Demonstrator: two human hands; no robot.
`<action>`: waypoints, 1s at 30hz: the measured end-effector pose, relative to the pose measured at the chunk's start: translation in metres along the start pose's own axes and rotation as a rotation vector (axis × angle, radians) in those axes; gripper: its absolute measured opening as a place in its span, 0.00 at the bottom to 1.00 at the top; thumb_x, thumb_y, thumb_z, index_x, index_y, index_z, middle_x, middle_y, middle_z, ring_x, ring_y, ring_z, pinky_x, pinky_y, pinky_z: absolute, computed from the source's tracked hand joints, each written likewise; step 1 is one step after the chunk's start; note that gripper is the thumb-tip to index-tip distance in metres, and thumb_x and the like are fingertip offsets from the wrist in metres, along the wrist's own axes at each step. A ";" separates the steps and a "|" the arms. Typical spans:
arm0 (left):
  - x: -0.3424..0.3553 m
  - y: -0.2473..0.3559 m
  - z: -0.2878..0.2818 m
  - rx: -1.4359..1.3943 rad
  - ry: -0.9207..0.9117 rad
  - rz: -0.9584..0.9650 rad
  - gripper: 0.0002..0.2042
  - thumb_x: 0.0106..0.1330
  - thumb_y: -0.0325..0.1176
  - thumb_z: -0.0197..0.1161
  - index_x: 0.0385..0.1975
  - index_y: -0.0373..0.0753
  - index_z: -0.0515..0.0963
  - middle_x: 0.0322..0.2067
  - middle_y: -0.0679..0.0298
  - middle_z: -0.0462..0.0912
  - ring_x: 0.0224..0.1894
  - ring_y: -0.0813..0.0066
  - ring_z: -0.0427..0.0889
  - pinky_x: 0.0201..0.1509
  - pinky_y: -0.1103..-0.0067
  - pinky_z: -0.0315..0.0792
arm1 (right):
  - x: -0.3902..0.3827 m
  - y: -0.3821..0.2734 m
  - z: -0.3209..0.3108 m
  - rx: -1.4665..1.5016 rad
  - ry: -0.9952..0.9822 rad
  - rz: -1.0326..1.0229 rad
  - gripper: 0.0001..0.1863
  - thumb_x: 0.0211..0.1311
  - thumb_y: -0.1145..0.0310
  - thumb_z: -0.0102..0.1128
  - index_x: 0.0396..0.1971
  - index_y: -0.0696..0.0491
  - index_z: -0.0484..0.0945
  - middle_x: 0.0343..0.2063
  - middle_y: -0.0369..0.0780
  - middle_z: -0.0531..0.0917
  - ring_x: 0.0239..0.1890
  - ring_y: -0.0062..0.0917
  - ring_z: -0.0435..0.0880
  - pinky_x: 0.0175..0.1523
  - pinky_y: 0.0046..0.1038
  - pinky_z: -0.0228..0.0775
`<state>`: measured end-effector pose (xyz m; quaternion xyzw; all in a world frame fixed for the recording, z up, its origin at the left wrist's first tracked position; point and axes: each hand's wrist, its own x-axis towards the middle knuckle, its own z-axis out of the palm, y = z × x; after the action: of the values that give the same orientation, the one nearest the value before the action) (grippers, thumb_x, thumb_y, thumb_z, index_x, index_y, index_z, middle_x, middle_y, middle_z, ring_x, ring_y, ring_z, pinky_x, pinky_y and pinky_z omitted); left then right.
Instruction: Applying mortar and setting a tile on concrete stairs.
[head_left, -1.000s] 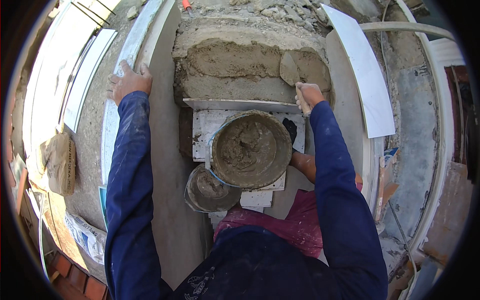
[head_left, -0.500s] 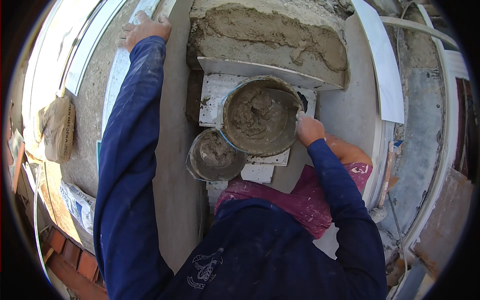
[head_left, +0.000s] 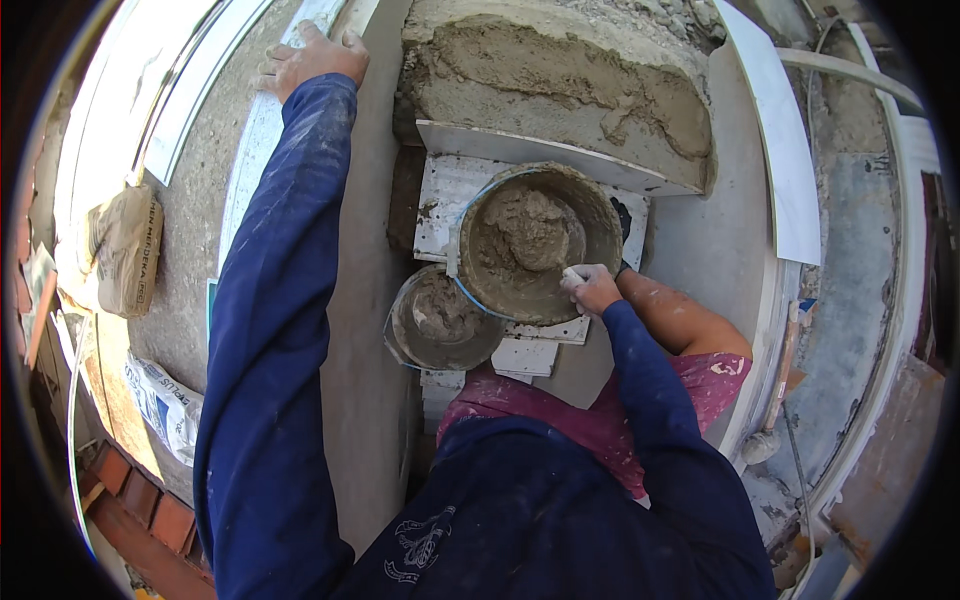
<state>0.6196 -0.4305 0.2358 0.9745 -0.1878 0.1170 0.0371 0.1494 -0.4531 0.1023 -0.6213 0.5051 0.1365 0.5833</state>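
My left hand [head_left: 312, 62] rests with fingers apart on a long pale ledge [head_left: 245, 175] at upper left. My right hand [head_left: 590, 288] grips a trowel handle at the near right of a large bucket [head_left: 495, 285] of wet mortar [head_left: 515, 222]; the blade is down in it under mortar. A smaller bucket [head_left: 440, 320] of mortar stands beside it, lower left. Beyond the large bucket, an upright pale board [head_left: 540, 150] runs along a band of fresh, rough mortar [head_left: 560, 80].
White stepped slabs [head_left: 440, 200] lie beneath the buckets. Grey side panels [head_left: 730, 160] flank the narrow space, with a white strip [head_left: 775, 130] at right. A paper sack [head_left: 120, 255] and plastic bag [head_left: 165, 410] lie at left. My bare leg [head_left: 680, 320] is beside the large bucket.
My right hand and the trowel have come down from the mortar band into the large bucket, moving leftward within it. My left hand has slid farther up the ledge. The view has shifted.
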 end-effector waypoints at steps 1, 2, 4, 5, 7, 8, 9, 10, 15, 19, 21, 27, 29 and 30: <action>0.000 0.000 0.000 -0.005 0.009 -0.005 0.33 0.61 0.55 0.47 0.64 0.46 0.61 0.61 0.37 0.61 0.63 0.40 0.62 0.67 0.49 0.41 | -0.006 0.000 -0.003 0.044 0.005 -0.018 0.08 0.55 0.68 0.59 0.26 0.58 0.79 0.13 0.36 0.75 0.10 0.19 0.72 0.15 0.24 0.62; 0.000 0.000 0.002 -0.008 0.009 -0.004 0.33 0.61 0.55 0.47 0.64 0.45 0.62 0.61 0.37 0.61 0.63 0.40 0.62 0.68 0.49 0.41 | -0.012 0.000 -0.009 0.045 -0.024 -0.034 0.08 0.55 0.69 0.59 0.27 0.59 0.78 0.13 0.36 0.75 0.10 0.18 0.72 0.15 0.24 0.62; -0.002 0.003 -0.003 -0.016 -0.011 -0.007 0.33 0.60 0.55 0.47 0.64 0.45 0.62 0.61 0.36 0.60 0.63 0.39 0.62 0.68 0.49 0.41 | -0.024 -0.004 -0.014 0.064 -0.035 -0.048 0.07 0.55 0.69 0.59 0.26 0.59 0.78 0.13 0.36 0.75 0.10 0.18 0.72 0.15 0.24 0.62; -0.001 0.005 -0.003 -0.025 -0.006 -0.012 0.33 0.60 0.55 0.47 0.64 0.45 0.62 0.61 0.36 0.60 0.63 0.39 0.62 0.68 0.49 0.41 | -0.030 -0.007 -0.016 0.087 -0.049 -0.055 0.07 0.55 0.69 0.59 0.26 0.59 0.78 0.14 0.36 0.75 0.11 0.18 0.71 0.15 0.24 0.62; 0.000 0.000 -0.001 -0.022 0.010 -0.017 0.33 0.60 0.55 0.47 0.64 0.45 0.62 0.62 0.37 0.59 0.64 0.38 0.61 0.68 0.49 0.41 | -0.049 -0.020 -0.019 0.085 -0.056 -0.068 0.07 0.55 0.70 0.58 0.25 0.58 0.77 0.14 0.35 0.75 0.11 0.17 0.71 0.15 0.23 0.62; 0.002 0.000 0.002 -0.022 0.016 -0.011 0.33 0.61 0.55 0.48 0.64 0.45 0.61 0.62 0.37 0.59 0.64 0.37 0.60 0.67 0.48 0.41 | -0.057 -0.024 -0.022 0.077 -0.051 -0.091 0.06 0.55 0.70 0.58 0.25 0.58 0.77 0.14 0.35 0.75 0.11 0.17 0.71 0.16 0.22 0.62; 0.003 0.000 0.003 -0.030 0.020 -0.019 0.33 0.61 0.55 0.48 0.64 0.45 0.61 0.62 0.37 0.59 0.64 0.37 0.60 0.67 0.48 0.41 | -0.065 -0.030 -0.026 0.070 -0.043 -0.113 0.06 0.55 0.71 0.58 0.25 0.57 0.77 0.14 0.35 0.75 0.11 0.17 0.71 0.16 0.22 0.62; 0.003 -0.001 0.005 -0.031 0.015 -0.015 0.33 0.61 0.55 0.48 0.64 0.46 0.61 0.62 0.38 0.60 0.64 0.37 0.59 0.67 0.48 0.41 | -0.074 -0.041 -0.028 0.073 -0.052 -0.079 0.05 0.56 0.71 0.57 0.24 0.57 0.77 0.14 0.34 0.74 0.12 0.17 0.71 0.17 0.21 0.62; 0.003 -0.003 -0.004 -0.017 0.005 -0.030 0.33 0.60 0.55 0.49 0.65 0.46 0.61 0.62 0.38 0.60 0.64 0.37 0.58 0.67 0.47 0.43 | -0.097 -0.101 -0.052 0.236 -0.074 -0.118 0.05 0.58 0.72 0.54 0.26 0.57 0.76 0.16 0.34 0.74 0.12 0.17 0.71 0.17 0.21 0.61; -0.001 -0.009 -0.002 0.002 0.012 -0.042 0.33 0.60 0.55 0.49 0.65 0.46 0.61 0.62 0.38 0.59 0.65 0.37 0.57 0.66 0.47 0.44 | -0.053 -0.154 -0.059 0.130 0.085 -0.244 0.09 0.57 0.68 0.56 0.32 0.59 0.78 0.20 0.40 0.79 0.18 0.26 0.78 0.24 0.25 0.69; -0.002 -0.001 -0.006 0.003 0.011 -0.037 0.33 0.60 0.55 0.48 0.65 0.46 0.61 0.62 0.38 0.59 0.65 0.36 0.57 0.66 0.47 0.44 | 0.004 -0.158 -0.054 -0.471 0.553 -0.781 0.17 0.54 0.66 0.58 0.41 0.61 0.78 0.28 0.49 0.82 0.32 0.41 0.82 0.39 0.33 0.74; 0.000 -0.001 0.002 -0.024 -0.048 -0.024 0.33 0.61 0.54 0.48 0.66 0.45 0.59 0.63 0.37 0.57 0.65 0.34 0.54 0.67 0.47 0.42 | 0.083 -0.196 -0.022 -0.522 0.695 -0.695 0.23 0.53 0.64 0.59 0.46 0.62 0.76 0.40 0.55 0.80 0.44 0.47 0.78 0.52 0.35 0.69; -0.001 -0.002 -0.006 -0.049 -0.026 -0.030 0.33 0.61 0.54 0.47 0.66 0.45 0.60 0.63 0.37 0.56 0.65 0.34 0.54 0.67 0.47 0.41 | 0.095 -0.200 -0.019 -0.232 0.657 -0.601 0.23 0.52 0.64 0.60 0.46 0.63 0.75 0.36 0.55 0.80 0.43 0.47 0.79 0.51 0.38 0.69; 0.000 -0.004 -0.005 -0.042 -0.028 -0.034 0.33 0.61 0.54 0.47 0.66 0.45 0.60 0.63 0.37 0.56 0.65 0.34 0.54 0.67 0.47 0.41 | 0.097 -0.203 -0.016 -0.089 0.641 -0.547 0.23 0.52 0.64 0.61 0.46 0.63 0.75 0.34 0.56 0.80 0.42 0.48 0.79 0.50 0.39 0.70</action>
<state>0.6197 -0.4265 0.2403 0.9781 -0.1741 0.0985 0.0567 0.3461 -0.5505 0.1523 -0.7682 0.4708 -0.2017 0.3840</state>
